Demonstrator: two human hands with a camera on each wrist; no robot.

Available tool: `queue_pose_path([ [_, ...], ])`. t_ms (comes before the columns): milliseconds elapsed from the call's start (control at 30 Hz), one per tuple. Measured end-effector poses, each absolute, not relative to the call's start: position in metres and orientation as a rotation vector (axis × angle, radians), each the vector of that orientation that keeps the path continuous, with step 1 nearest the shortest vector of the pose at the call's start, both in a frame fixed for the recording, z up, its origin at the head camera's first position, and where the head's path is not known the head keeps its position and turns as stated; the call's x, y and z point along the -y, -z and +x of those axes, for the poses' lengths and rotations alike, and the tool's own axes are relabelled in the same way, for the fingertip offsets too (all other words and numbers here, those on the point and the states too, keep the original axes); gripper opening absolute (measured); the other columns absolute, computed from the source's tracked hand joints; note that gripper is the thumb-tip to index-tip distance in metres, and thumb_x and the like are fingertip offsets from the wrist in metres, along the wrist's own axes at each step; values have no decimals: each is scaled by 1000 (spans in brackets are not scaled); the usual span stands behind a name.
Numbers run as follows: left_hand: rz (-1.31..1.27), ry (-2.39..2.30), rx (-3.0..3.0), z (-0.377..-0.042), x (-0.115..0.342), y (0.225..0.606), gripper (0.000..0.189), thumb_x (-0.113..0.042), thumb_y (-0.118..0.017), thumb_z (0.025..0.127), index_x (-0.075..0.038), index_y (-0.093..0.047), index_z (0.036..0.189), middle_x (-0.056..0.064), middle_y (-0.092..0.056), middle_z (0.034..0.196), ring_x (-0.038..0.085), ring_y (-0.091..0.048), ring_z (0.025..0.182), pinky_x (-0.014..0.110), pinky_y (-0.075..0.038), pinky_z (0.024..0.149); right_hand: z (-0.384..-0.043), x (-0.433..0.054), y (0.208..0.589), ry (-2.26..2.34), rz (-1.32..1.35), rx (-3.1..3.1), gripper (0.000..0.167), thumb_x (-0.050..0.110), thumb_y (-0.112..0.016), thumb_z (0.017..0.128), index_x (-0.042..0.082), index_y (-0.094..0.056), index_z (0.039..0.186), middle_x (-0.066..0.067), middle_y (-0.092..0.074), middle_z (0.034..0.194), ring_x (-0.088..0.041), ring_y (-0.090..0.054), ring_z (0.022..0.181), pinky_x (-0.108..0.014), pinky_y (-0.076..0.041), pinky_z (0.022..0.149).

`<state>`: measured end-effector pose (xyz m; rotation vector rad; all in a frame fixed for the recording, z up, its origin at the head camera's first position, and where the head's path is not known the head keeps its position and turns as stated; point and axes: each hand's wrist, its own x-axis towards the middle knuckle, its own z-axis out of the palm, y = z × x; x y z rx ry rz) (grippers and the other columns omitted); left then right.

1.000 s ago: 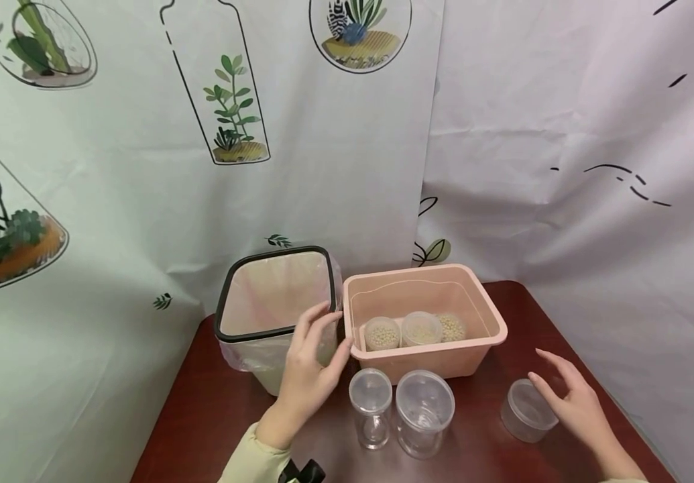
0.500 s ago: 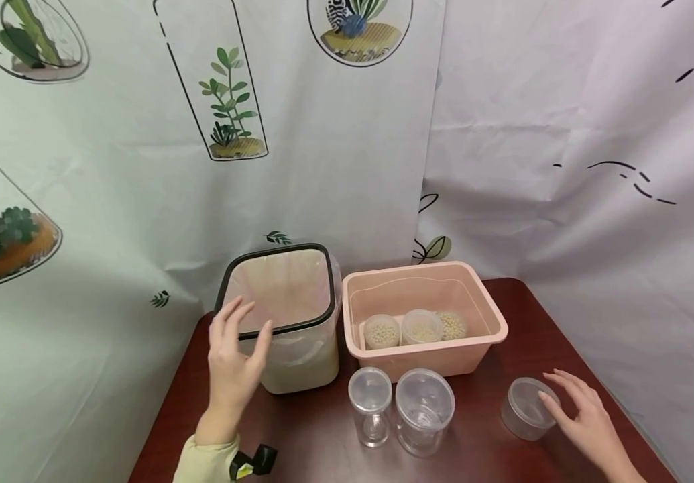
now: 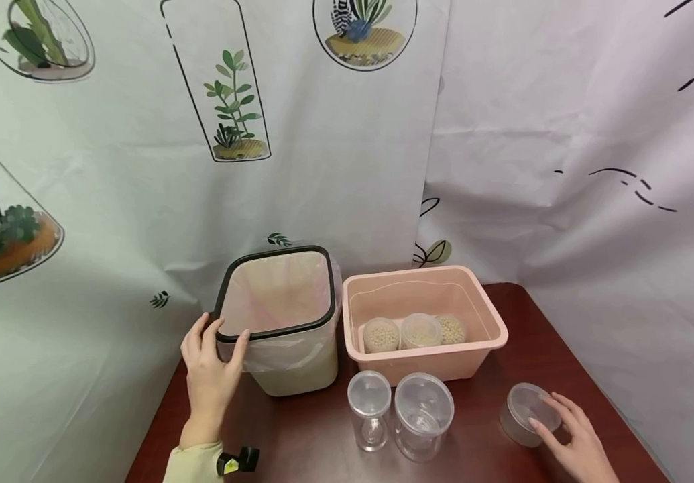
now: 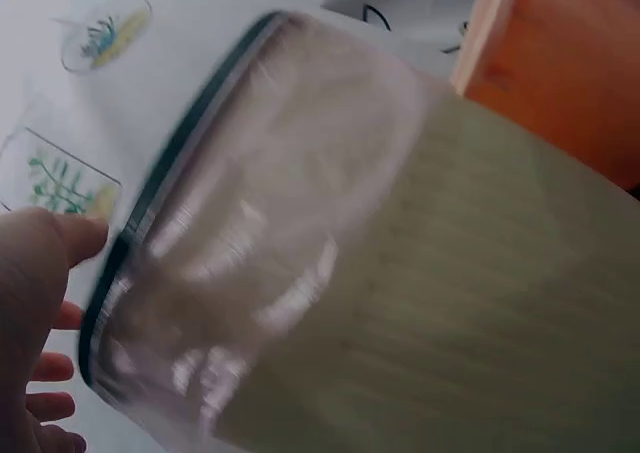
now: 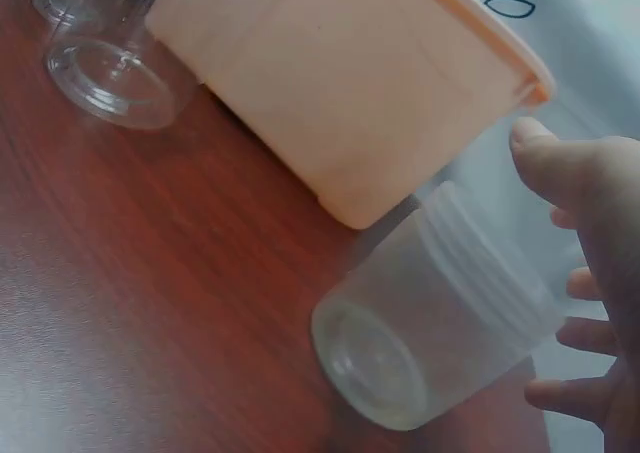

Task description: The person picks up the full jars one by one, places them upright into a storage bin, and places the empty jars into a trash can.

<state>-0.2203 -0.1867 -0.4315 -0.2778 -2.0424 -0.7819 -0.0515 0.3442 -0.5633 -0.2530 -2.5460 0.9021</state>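
My left hand is at the front left corner of a trash bin, fingers spread apart. The bin has a black rim and a pinkish plastic liner. In the left wrist view, the thumb and fingertips are right at that rim, not curled round it. On the right, my right hand reaches over a short clear jar that stands upright with its lid on. Its thumb and fingers are spread beside the lid, without gripping it in the right wrist view.
A pink tub behind holds several lidded containers, including a jar of pale beads. Before it stand a narrow clear jar and a wider one, both lidded. The red-brown table meets a printed cloth backdrop.
My left hand has moved left, from the gap between bin and tub across the bin's front to its left corner. My right hand has come lower and closer around the short jar's lid.
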Motion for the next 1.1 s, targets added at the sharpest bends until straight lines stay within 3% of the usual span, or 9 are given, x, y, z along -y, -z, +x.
queue_pose_path([
  [100,-280,811,2047,-223,188,439,46,-17,-76,77,4,-58,114,22,-43,133,42,-35,121,58,-44,69,-51,-343,567,-908,-273,2571,49,26,-74,80,2,-57,119,-25,-40,126,-42,-41,107,-44,-49,65],
  [300,-318,916,2030,-225,190,448,35,-16,-73,79,1,-63,109,19,-46,132,40,-35,122,58,-35,87,-52,-342,582,-903,-283,2533,53,23,-77,76,1,-55,118,-29,-37,124,-46,-37,108,-56,-43,67],
  [433,-327,984,1997,-227,192,451,27,-13,-74,78,0,-67,102,18,-50,129,37,-37,122,52,-31,93,-54,-342,594,-881,-360,2519,60,27,-78,75,3,-52,124,-21,-47,119,-38,-41,105,-36,-43,71],
  [567,-334,1034,1942,-231,191,454,25,-8,-75,76,-1,-69,99,16,-52,127,33,-38,121,42,-31,95,-54,-340,595,-892,-442,2482,62,29,-79,73,6,-53,125,-16,-50,116,-33,-45,100,-14,-39,58],
  [667,-341,1049,1914,-234,189,456,25,-6,-76,75,-2,-69,99,14,-52,127,31,-39,121,34,-31,95,-53,-339,588,-921,-491,2466,61,30,-79,74,6,-54,125,-17,-50,116,-26,-45,101,-10,-40,56],
  [800,-339,1056,1897,-234,189,459,26,-5,-76,75,-3,-69,100,13,-52,127,31,-39,121,30,-30,96,-51,-342,571,-925,-516,2374,61,25,-81,72,7,-56,124,-11,-49,114,8,-38,102,-3,-37,58],
  [867,-341,1056,1876,-234,189,459,27,-3,-77,73,-3,-69,99,13,-53,126,32,-39,120,29,-30,96,-51,-344,558,-912,-490,2292,61,17,-83,69,8,-57,124,-1,-49,113,19,-30,98,0,-36,66],
  [1000,-347,1059,1848,-234,188,459,28,-1,-77,72,-4,-70,99,14,-54,125,33,-41,119,22,-29,95,-56,-350,525,-872,-328,2147,68,0,-83,61,9,-59,124,19,-46,115,15,-35,107,0,-28,80],
  [1100,-360,1069,1838,-236,187,457,29,0,-78,71,-4,-70,99,14,-55,124,34,-42,118,19,-29,94,-64,-351,503,-882,-149,2068,72,-9,-81,57,4,-58,124,16,-49,121,7,-41,112,-2,-31,83],
])
